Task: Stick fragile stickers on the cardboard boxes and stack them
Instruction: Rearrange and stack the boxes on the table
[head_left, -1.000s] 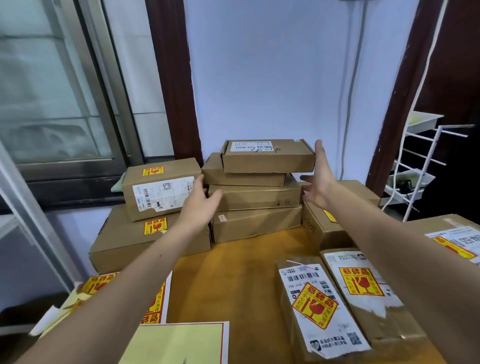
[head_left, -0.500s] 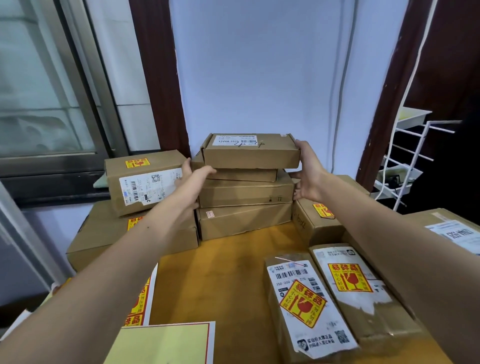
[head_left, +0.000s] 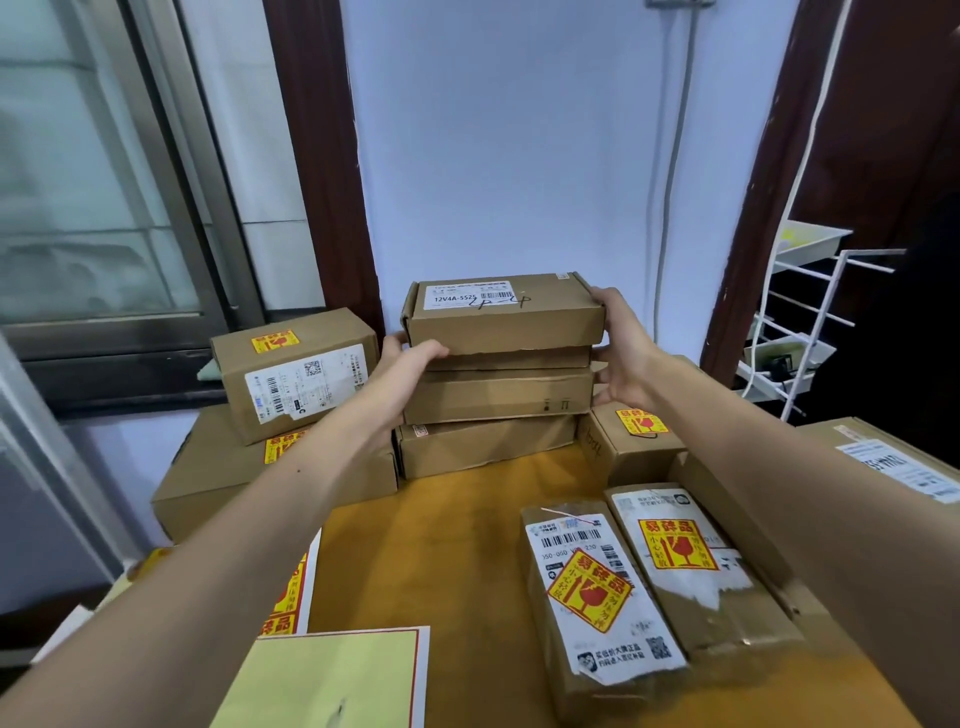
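1. Head view, hands. We hold the top box (head_left: 503, 314) of the middle stack between both hands. Our left hand (head_left: 402, 366) curls its fingers under the box's front-left lower edge. Our right hand (head_left: 623, 356) clasps the right end, thumb on the upper edge, fingers wrapped round the end face.
2. Head view, change. One second ago both hands were open and only near the stack, the left one short of it and the right one flat beside the top box's end. Half a second ago they had closed in on the box. We now grip it at both ends, and its front edge sits slightly proud of the box beneath.
3. Head view, task item location. The top box rests on three flat boxes at the far edge of the table (head_left: 467, 519), against the wall. Its top carries a white label (head_left: 470, 295) reading "12V4A" with handwriting; we see no fragile sticker on it.
4. Head view, surroundings. A stickered box (head_left: 298, 374) sits on a large box (head_left: 234, 483) at the far-left corner. A small stickered box (head_left: 631, 441) stands just right of the stack. Two stickered parcels (head_left: 649, 587) lie side by side near the right edge. A sticker sheet (head_left: 291, 592) and a yellow backing sheet (head_left: 332, 680) lie at the near-left edge.
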